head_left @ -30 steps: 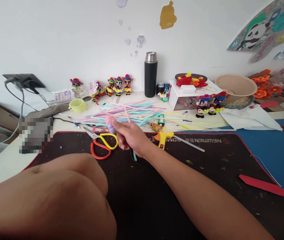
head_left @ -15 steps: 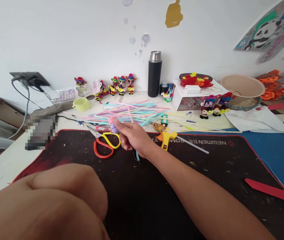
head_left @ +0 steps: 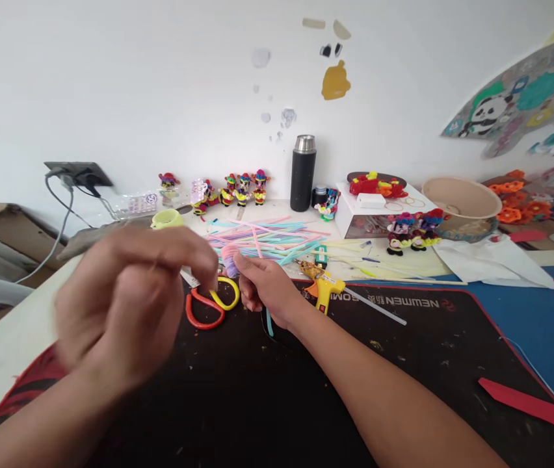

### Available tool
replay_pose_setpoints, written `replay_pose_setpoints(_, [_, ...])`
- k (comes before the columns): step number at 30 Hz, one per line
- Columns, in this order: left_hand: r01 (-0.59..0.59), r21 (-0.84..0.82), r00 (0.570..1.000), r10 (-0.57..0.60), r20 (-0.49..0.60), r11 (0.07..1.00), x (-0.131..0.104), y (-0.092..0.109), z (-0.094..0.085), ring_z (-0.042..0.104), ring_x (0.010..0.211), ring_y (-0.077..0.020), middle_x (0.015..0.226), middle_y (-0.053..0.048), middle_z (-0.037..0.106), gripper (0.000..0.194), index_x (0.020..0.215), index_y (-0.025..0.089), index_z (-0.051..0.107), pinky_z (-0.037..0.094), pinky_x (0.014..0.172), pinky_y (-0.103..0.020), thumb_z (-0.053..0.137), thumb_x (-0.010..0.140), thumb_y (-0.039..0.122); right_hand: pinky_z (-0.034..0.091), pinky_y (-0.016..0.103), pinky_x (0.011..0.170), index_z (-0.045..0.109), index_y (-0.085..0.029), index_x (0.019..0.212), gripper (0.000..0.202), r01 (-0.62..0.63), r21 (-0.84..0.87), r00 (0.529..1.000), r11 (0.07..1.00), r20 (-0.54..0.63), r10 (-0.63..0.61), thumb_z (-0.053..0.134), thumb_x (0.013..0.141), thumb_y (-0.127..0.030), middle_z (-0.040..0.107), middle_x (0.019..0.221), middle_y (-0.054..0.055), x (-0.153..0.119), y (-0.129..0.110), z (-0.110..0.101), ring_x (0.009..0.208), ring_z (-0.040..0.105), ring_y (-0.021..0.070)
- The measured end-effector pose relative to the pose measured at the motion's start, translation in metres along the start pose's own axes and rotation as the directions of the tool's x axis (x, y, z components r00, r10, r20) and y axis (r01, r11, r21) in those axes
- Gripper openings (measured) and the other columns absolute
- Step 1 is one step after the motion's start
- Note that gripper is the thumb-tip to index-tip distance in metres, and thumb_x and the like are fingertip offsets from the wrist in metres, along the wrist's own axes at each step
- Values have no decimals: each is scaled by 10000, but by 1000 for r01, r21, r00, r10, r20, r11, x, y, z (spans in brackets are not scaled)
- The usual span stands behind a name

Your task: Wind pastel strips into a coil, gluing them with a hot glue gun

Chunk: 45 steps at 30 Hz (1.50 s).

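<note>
My right hand (head_left: 270,286) is closed around a small pink and purple fuzzy piece (head_left: 231,259), whose top shows above the thumb. A light blue strip (head_left: 270,323) hangs below that hand. My left hand (head_left: 135,299) is raised at the left, near the camera and blurred, its fingers curled; whether anything is between them cannot be made out. Between the hands lie scissors (head_left: 205,309) with one red and one yellow handle. Just right of my right hand is a yellow glue gun (head_left: 326,286). Behind it spreads a pile of pastel fuzzy stems (head_left: 287,235).
A black flask (head_left: 303,177) stands near the wall, with several small figures (head_left: 244,188) to its left. At the right are a white box (head_left: 355,221), a beige bowl (head_left: 460,198) and a red strip (head_left: 530,404) on the black mat (head_left: 404,383).
My left hand has come up from the lower left and turned, its fingers now showing. The view has tilted upward. My right hand still holds the pink and purple piece.
</note>
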<state>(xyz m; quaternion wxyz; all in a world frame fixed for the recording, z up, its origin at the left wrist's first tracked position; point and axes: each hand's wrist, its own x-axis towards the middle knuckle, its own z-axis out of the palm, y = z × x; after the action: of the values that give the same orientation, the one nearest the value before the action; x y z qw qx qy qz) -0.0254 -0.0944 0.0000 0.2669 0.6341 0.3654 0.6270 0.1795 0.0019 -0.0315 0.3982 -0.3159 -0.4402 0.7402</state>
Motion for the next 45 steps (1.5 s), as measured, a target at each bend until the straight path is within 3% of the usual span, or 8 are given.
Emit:
replay_pose_setpoints(3, [-27,18,999,27,-18,999,71,-27,40,618,792,-189,867,-51,692,340,1029,197,700,508,747,-335,608,985,522,228,202,339,525,-205,717,559,-1,31,1000,1000,-29,1,720,813,-720,463,475,-90,-1,-3,0,344,410,69])
replay_pose_setpoints(6, [77,100,997,-79,24,992,95,-54,45,646,945,-209,1050,-72,709,380,1168,207,687,517,873,-348,611,981,528,210,208,348,517,-203,708,562,-1,37,999,999,-42,2,712,823,-716,456,480,-87,-1,-4,-1,348,418,72])
replay_pose_setpoints(10, [232,110,919,-255,302,966,86,-74,29,635,1161,-288,1305,-142,678,587,1396,208,598,527,966,-413,637,944,581,203,216,358,481,-208,689,561,3,47,999,999,-37,-1,742,811,-690,449,476,-85,-1,-4,-2,347,423,77])
replay_pose_setpoints(14, [206,170,881,-258,396,964,80,-74,29,619,1221,-311,1408,-137,635,677,1461,252,554,517,1022,-444,746,877,536,197,215,357,498,-203,691,552,-3,30,998,1000,-62,5,744,811,-682,444,483,-81,0,-4,-3,351,418,77])
replay_pose_setpoints(29, [22,357,909,-167,383,934,73,-71,42,640,1223,-291,1306,-86,710,474,1333,260,672,495,1061,-431,728,899,440,217,198,352,504,-198,703,600,-12,33,996,999,-86,14,733,779,-747,447,494,-81,1,1,-3,350,392,67])
replay_pose_setpoints(33, [184,265,927,-257,274,947,72,-73,46,664,1172,-299,1258,-89,737,501,1287,231,705,500,1059,-443,771,856,478,218,201,357,498,-194,669,573,-4,30,995,1000,-96,7,742,802,-695,463,504,-70,-1,-2,-3,357,401,68])
replay_pose_setpoints(38, [405,0,892,-395,220,914,74,-75,47,697,1114,-304,1202,-105,759,557,1277,181,701,573,955,-435,798,829,498,207,202,370,485,-199,676,540,9,21,995,1000,-97,-6,762,804,-646,464,516,-70,-2,-4,-3,375,397,70])
replay_pose_setpoints(45, [462,-70,872,-438,218,884,74,-74,53,708,1096,-307,1168,-107,777,583,1224,171,732,572,960,-440,851,763,507,205,205,369,517,-200,716,494,17,8,995,1000,-100,-16,768,810,-615,465,525,-73,-3,-4,-1,374,393,69])
